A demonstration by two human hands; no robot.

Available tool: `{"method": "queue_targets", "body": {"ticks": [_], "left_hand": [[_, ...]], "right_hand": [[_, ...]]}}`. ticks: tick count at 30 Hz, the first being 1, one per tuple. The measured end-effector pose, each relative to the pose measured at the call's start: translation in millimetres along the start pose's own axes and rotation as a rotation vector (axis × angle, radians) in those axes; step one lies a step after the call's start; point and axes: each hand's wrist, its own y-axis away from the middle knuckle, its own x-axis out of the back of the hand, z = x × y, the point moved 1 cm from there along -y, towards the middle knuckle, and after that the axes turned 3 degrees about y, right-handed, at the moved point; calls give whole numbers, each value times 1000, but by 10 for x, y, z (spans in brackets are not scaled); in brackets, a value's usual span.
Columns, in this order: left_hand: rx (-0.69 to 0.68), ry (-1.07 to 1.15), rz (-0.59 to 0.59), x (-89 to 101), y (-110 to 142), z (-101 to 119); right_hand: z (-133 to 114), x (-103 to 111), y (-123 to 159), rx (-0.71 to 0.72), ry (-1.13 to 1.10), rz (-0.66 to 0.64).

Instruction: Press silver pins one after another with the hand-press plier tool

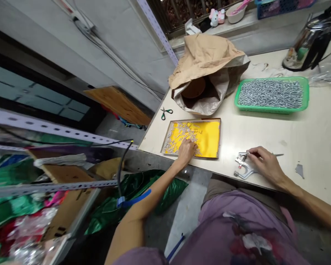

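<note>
Pale tabletop [267, 132]: left hand [186, 150] reaches into tray [211, 135], right hand [266, 163] touches metal tool [241, 160] right of tray; both grasps unclear

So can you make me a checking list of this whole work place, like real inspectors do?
Surface: pale table, with a grey scrap at the right.
Work things: small metal pieces in a yellow-bottomed tray; many silver pieces in a green tub; a metal hand tool.
Clutter: open paper bag, scissors, kettle.
Hands: left hand in the tray, its grip unclear; right hand at the tool.
Cables: black cable left of the table.
Surroundings: toy figure on the windowsill.
</note>
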Motion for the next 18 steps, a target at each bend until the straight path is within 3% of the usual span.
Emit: {"method": "queue_targets", "body": {"ticks": [4, 8, 12, 15, 18], "left_hand": [[-40, -56, -7, -31, 15, 31], [6, -50, -57, -61, -8, 79], [66, -14, -112, 1, -60, 62], [39, 30, -2, 112, -24, 118], [-209, 217, 176, 190, 132, 463]], "right_hand": [[145, 227, 76, 27, 235, 132], [331, 336, 200, 107, 484, 52], [441, 310, 236, 177, 548, 9], [465, 281, 209, 217, 562, -6], [489, 276, 153, 222, 613, -18]]}}
